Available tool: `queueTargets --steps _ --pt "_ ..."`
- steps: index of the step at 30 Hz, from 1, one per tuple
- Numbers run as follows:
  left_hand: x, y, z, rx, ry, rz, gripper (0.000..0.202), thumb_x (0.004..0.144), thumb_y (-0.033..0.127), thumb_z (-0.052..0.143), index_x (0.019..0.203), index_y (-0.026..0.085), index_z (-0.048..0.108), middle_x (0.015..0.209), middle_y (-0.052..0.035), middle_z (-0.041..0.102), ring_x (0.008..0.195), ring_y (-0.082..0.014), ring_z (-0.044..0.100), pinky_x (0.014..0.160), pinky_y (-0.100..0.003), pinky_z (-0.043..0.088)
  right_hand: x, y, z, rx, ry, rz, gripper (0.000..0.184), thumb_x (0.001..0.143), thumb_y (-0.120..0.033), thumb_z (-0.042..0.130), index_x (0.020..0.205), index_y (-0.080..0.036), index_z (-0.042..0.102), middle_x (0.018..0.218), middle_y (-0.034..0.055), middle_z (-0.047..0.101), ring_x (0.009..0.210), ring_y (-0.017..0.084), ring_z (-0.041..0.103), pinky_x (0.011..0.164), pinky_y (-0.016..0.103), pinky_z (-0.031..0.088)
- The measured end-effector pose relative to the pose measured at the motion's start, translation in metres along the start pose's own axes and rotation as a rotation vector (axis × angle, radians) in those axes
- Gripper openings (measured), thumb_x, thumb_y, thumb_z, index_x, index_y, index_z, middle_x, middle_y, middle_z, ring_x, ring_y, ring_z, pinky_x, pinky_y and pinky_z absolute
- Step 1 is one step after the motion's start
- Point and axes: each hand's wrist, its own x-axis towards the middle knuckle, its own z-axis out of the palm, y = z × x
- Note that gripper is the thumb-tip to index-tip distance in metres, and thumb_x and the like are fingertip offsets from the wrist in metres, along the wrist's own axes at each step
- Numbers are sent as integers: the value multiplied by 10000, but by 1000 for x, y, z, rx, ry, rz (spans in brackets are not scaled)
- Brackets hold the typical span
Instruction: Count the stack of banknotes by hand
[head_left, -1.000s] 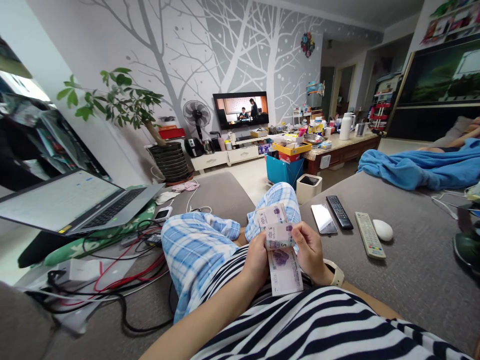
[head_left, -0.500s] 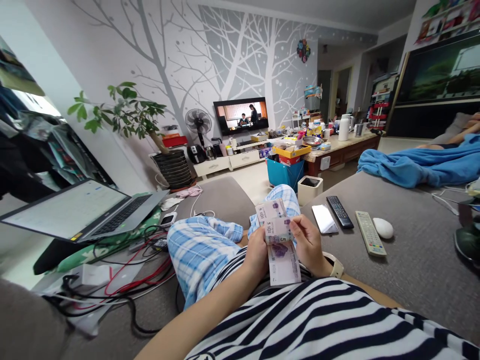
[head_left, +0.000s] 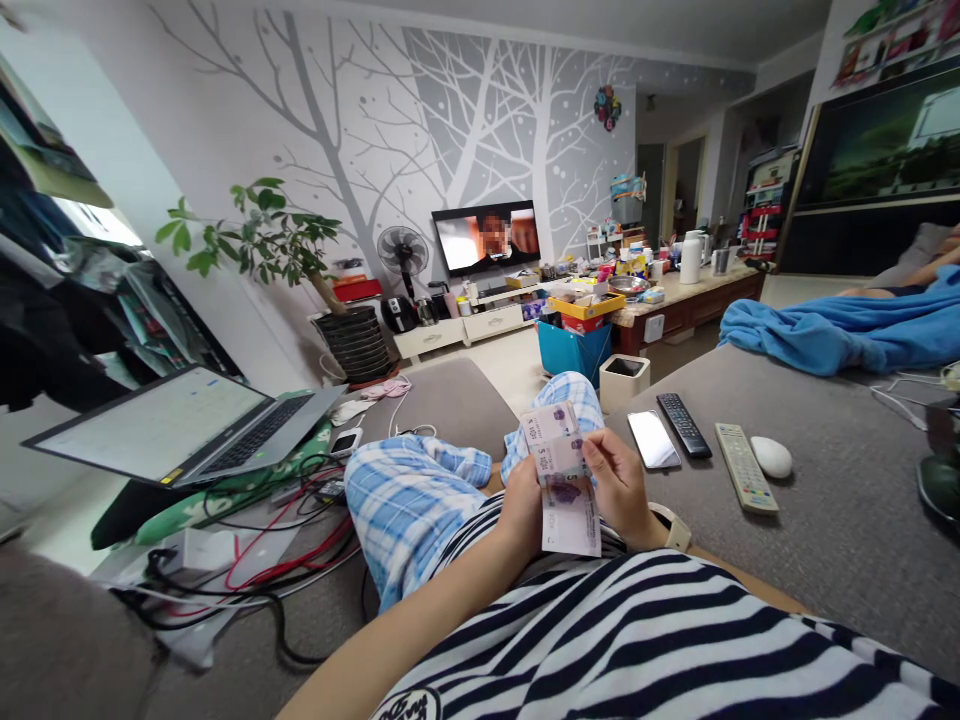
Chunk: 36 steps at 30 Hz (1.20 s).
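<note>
Several purple-and-white banknotes (head_left: 571, 520) marked with a 5 are between my hands, above my lap. My left hand (head_left: 523, 500) is closed on their left edge. From the other side, my right hand (head_left: 616, 480) pinches the right edge of a note with thumb and fingers. The notes overlap: some stick out above my hands, and one hangs below toward my striped shirt (head_left: 600, 640). A watch with a pale band (head_left: 671, 527) is on my right wrist. My fingertips behind the notes are hidden.
On the sofa to my right lie a phone (head_left: 654, 440), a black remote (head_left: 683, 425), a beige remote (head_left: 745, 467) and a white mouse (head_left: 771, 457). At left are an open laptop (head_left: 259, 435) and tangled cables (head_left: 285, 560). A person's arm shows near a blue blanket (head_left: 840, 330).
The view has shifted slightly, so the room sits a little further right. The lower note's bottom end is a bit higher. Both hands keep hold of the banknotes. The television picture has changed.
</note>
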Motion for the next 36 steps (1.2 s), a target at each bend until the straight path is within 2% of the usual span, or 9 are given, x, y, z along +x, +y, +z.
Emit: queueTargets --steps 3,7,13,19,23,28,33,36 --pt "4 -6 -2 -92 -33 -1 103 652 269 673 641 172 642 676 -32 661 660 -178 569 620 -278 453 -1 1 0 3 -10 -3 218 934 -324 474 789 -194 570 639 -16 514 574 130 449 538 254 353" --pt "5 -6 -2 -272 -45 -106 212 720 380 635 710 169 643 670 -36 660 654 -178 590 616 -284 468 -3 3 2 12 -3 -4 218 932 -323 485 779 -193 571 637 -18 508 576 126 437 540 253 340" --pt "5 -5 -3 -280 6 -105 227 694 371 663 709 144 649 634 -43 654 660 -190 611 628 -300 482 2 2 5 48 -10 21 237 927 -338 490 760 -188 567 637 -18 497 586 126 428 545 251 340" --pt "15 -12 -5 -331 -39 -116 211 672 313 655 778 134 686 730 -71 700 707 -212 637 669 -321 499 17 -1 3 33 -78 39 286 918 -364 501 698 -186 545 615 -19 475 584 128 419 540 256 325" --pt "18 -17 -8 -297 12 -81 217 669 301 640 794 134 699 783 -75 720 740 -216 646 710 -327 505 18 3 2 31 -95 74 308 911 -390 505 680 -188 537 608 -17 474 577 132 421 535 260 328" --pt "16 -27 -10 -323 34 -128 217 692 325 635 780 132 684 789 -73 723 759 -226 662 748 -345 515 4 7 -1 78 -58 90 283 904 -397 524 712 -192 556 614 -16 500 575 131 442 537 257 342" --pt "13 -33 -5 -469 43 -188 286 741 315 626 927 103 668 890 -111 733 838 -247 686 829 -375 520 -3 15 -2 220 -36 117 333 941 -412 451 724 -187 564 515 -29 495 475 118 435 507 259 349" --pt "10 -32 -4 -462 24 -207 263 759 289 607 921 91 669 887 -118 735 866 -263 688 834 -393 527 1 23 -1 172 30 183 285 877 -412 572 706 -187 533 527 -46 461 485 107 417 496 245 340"
